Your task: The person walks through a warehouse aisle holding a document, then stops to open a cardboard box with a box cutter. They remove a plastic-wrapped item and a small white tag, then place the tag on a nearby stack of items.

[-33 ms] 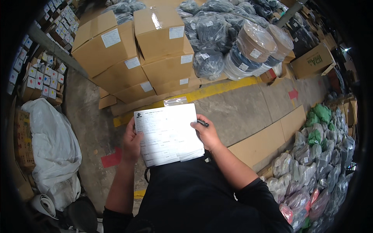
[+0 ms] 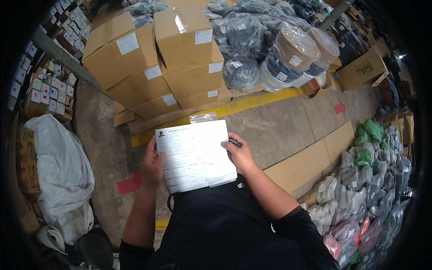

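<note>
In front of my body I hold a thick stack of white paper forms (image 2: 195, 155), printed and partly filled in by hand. My left hand (image 2: 154, 164) grips its left edge, the thumb on top and the fingers underneath. On the opposite edge, my right hand (image 2: 237, 154) is closed with its thumb on the sheets. A black pen (image 2: 235, 142) is also tucked in that hand, its end poking out to the right. Beyond the top edge of the stack shows a clear plastic zip bag (image 2: 203, 118); how far it runs under the papers is hidden.
Taped, labelled cardboard boxes (image 2: 189, 76) are stacked ahead, beside bagged dark goods (image 2: 243, 33) and wrapped round rolls (image 2: 294, 49). A white sheet-covered bundle (image 2: 60, 166) stands left. Flat cardboard (image 2: 310, 157) lies on the floor at right, alongside several plastic-wrapped bundles (image 2: 355, 193).
</note>
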Available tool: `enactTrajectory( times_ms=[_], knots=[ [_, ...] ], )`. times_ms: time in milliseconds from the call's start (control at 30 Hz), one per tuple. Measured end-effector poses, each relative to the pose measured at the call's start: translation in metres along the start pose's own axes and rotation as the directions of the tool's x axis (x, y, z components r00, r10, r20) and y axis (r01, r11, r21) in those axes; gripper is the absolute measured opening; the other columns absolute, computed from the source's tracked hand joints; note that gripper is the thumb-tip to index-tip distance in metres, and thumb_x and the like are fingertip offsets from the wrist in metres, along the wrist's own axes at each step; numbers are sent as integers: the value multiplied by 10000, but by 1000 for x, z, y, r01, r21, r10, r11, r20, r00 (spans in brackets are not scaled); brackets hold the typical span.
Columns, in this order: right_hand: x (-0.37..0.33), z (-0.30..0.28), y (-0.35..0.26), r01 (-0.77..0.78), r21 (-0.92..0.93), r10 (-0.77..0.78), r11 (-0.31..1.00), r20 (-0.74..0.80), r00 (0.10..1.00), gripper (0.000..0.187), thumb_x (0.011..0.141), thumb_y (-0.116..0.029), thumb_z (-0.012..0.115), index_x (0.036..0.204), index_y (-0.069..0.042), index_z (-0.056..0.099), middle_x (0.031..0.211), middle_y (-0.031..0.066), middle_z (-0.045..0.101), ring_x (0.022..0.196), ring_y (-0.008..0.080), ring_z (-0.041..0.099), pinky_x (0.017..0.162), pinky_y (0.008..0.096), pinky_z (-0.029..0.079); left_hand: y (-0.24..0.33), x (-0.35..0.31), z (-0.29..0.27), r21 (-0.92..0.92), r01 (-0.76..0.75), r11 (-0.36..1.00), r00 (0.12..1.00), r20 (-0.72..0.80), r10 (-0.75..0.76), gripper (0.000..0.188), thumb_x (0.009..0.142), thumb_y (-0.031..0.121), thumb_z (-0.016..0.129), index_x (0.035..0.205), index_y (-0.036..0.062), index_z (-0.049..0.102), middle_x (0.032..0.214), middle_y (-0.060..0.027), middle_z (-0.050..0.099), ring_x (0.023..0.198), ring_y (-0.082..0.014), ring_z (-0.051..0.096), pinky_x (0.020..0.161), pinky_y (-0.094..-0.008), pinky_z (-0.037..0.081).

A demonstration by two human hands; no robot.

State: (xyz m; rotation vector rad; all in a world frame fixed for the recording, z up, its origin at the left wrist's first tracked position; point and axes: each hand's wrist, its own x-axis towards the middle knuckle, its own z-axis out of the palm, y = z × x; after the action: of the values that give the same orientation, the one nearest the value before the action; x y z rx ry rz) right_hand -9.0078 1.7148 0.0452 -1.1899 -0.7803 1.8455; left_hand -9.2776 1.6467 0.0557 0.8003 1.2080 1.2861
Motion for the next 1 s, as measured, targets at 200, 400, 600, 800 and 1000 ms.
enactTrajectory(
  times_ms=[200, 400, 600, 800, 1000],
  knots=[
    [-13, -11, 5, 25, 26, -25, 999, -34, 999, 287, 875, -20, 578, 1157, 34, 581, 1009, 91, 650, 913, 163, 629, 844, 287, 503, -6, -4, 8, -14, -11, 1000, 999, 40, 12, 700, 853, -80, 439, 1511, -29, 206, 1347, -205, 526, 1198, -216, 564, 1049, -334, 416],
    [-22, -14, 16, -8, 50, 13, 999, -84, 996, 282, 880, -23, 605, 1160, 7, 605, 949, 52, 647, 790, 105, 588, 719, 242, 481, -2, -8, 8, 9, 57, 998, 994, 91, -57, 767, 854, -69, 466, 1535, -13, 118, 1343, -224, 522, 1194, -234, 567, 1045, -349, 420],
    [-36, -9, 27, 13, 27, -11, 1000, -88, 996, 265, 884, -29, 606, 1147, 6, 607, 931, 47, 645, 784, 104, 588, 715, 242, 480, 2, -15, 7, 84, -24, 996, 997, 70, 19, 723, 923, -20, 481, 1540, -3, 104, 1274, -215, 563, 1120, -204, 588, 996, -334, 447],
    [-41, 1, 33, -15, 30, 17, 999, -83, 996, 257, 884, -28, 599, 1138, 5, 609, 934, 51, 647, 796, 108, 590, 736, 248, 481, 2, -19, -4, 43, -27, 999, 997, 70, 24, 678, 935, -16, 470, 1530, -7, 143, 1236, -205, 583, 1088, -190, 596, 974, -331, 460],
    [-43, 9, 35, -17, -21, 15, 1000, -64, 998, 281, 871, -18, 559, 1145, 36, 581, 998, 98, 647, 900, 169, 632, 835, 294, 507, -2, -30, -16, 106, -1, 994, 1000, 14, 0, 647, 935, -15, 477, 1514, -12, 188, 1233, -208, 589, 1096, -197, 597, 972, -331, 461]
  ],
)
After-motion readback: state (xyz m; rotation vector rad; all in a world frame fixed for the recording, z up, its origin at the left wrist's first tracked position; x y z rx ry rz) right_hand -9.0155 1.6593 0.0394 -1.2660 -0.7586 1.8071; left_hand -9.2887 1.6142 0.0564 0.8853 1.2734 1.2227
